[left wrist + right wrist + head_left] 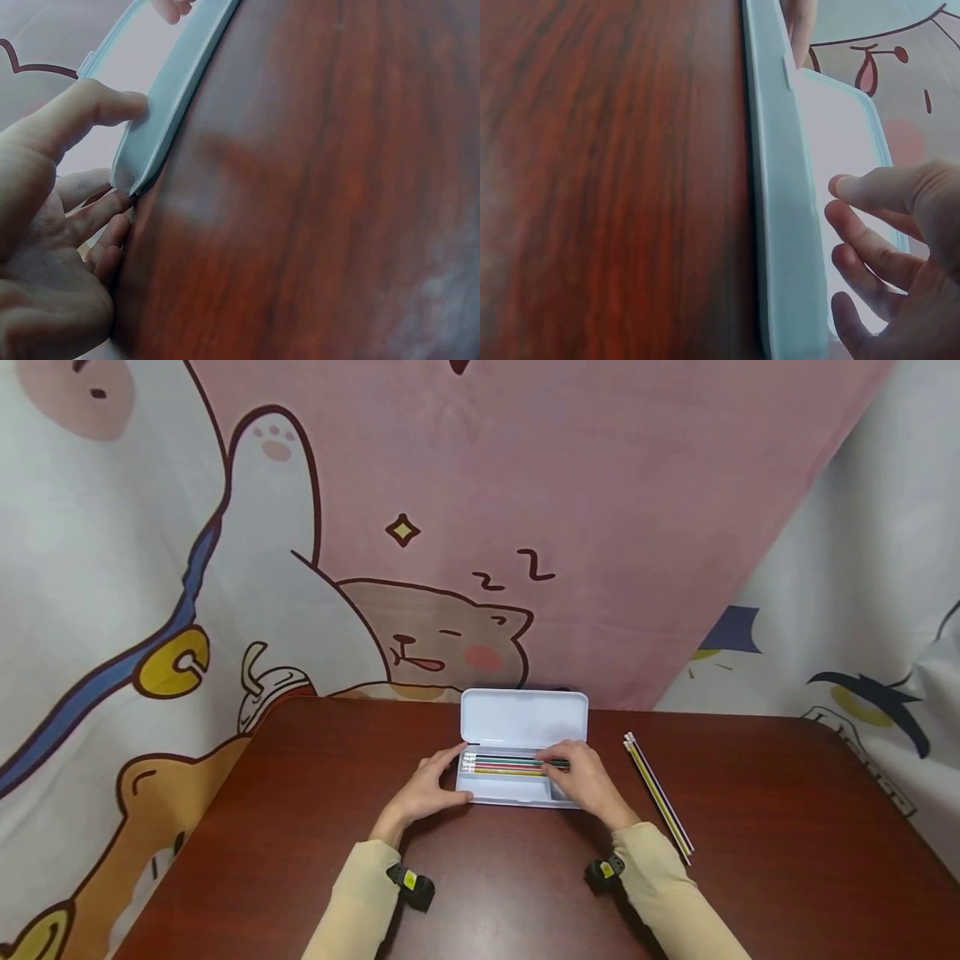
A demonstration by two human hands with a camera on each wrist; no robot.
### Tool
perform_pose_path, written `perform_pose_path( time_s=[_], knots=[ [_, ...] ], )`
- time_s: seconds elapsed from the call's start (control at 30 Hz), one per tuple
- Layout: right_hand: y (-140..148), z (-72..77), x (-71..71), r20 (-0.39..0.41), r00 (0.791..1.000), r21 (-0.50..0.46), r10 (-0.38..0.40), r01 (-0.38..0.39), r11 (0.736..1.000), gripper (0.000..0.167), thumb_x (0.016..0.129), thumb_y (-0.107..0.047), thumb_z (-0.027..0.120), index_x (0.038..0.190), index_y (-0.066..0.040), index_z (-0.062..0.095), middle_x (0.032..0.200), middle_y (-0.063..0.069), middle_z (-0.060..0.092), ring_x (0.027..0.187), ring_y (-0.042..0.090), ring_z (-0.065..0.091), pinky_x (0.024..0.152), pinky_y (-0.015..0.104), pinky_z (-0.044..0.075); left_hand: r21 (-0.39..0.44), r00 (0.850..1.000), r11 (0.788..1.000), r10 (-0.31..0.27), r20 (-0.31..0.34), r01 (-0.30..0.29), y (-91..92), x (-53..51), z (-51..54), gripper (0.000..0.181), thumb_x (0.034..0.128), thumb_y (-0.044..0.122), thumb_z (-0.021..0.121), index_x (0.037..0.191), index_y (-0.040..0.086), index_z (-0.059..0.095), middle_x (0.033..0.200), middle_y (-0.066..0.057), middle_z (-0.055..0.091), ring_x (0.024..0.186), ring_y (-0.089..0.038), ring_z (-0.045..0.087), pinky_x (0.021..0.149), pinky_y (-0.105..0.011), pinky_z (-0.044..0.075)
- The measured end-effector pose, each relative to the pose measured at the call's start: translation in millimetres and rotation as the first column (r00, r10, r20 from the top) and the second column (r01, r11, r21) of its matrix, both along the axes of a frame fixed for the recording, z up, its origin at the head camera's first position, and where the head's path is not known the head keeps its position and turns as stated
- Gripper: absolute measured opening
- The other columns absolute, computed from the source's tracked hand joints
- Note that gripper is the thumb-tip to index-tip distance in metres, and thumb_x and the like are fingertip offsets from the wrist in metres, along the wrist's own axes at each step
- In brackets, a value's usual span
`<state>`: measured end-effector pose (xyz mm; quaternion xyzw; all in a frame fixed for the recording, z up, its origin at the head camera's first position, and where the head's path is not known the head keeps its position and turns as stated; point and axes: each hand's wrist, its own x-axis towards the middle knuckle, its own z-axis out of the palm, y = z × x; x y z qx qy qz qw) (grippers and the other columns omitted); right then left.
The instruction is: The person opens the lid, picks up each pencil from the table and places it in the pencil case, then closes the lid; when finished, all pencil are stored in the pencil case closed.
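Note:
An open white pencil case (525, 716) lies on the table with its lid tipped up at the back. Several pencils (502, 765) in green, red, yellow and dark colours lie side by side in its rear compartment. My left hand (426, 789) holds the case's left end, thumb on the front edge and fingers round the side, as the left wrist view also shows. Over the right part of the case, my right hand (588, 781) has its fingertips at the pencils' right ends. In the right wrist view its fingers (877, 259) are loosely bent, and no pencil shows between them.
More pencils (660, 797) lie in a slanting bundle on the dark red-brown table (300, 860), right of the case. A printed cartoon cloth (600, 527) hangs behind the table. Each wrist wears a small black camera (416, 889).

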<state>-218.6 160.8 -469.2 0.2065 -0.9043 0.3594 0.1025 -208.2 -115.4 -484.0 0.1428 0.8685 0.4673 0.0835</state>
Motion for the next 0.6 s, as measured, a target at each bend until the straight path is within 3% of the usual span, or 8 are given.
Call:
perform_pose_path(
  time_s=[0.4, 0.6],
  knots=[
    [28.8, 4.7, 19.7, 0.055, 0.996, -0.008, -0.070, 0.071, 0.997, 0.017, 0.080, 0.000, 0.074, 0.096, -0.004, 0.075, 0.096, 0.007, 0.069, 0.092, 0.029, 0.058, 0.080, 0.045, 0.042, -0.021, 1.000, 1.000, -0.008, 0.010, 0.008, -0.7, -0.6, 1.3, 0.082, 0.0760, 0.021, 0.078, 0.148, 0.012, 0.039, 0.144, -0.013, 0.042, 0.124, -0.031, 0.037, 0.099, -0.055, 0.034],
    [42.9, 4.9, 26.7, 0.067, 0.994, -0.006, -0.088, 0.089, 0.996, 0.017, 0.081, 0.001, 0.073, 0.098, -0.004, 0.074, 0.100, 0.011, 0.068, 0.098, 0.033, 0.060, 0.086, 0.051, 0.042, -0.025, 1.000, 1.000, 0.001, 0.013, -0.001, -0.5, 0.0, 1.6, 0.082, 0.0763, 0.021, 0.078, 0.148, 0.013, 0.039, 0.144, -0.012, 0.043, 0.125, -0.031, 0.037, 0.100, -0.055, 0.034]
  ],
)
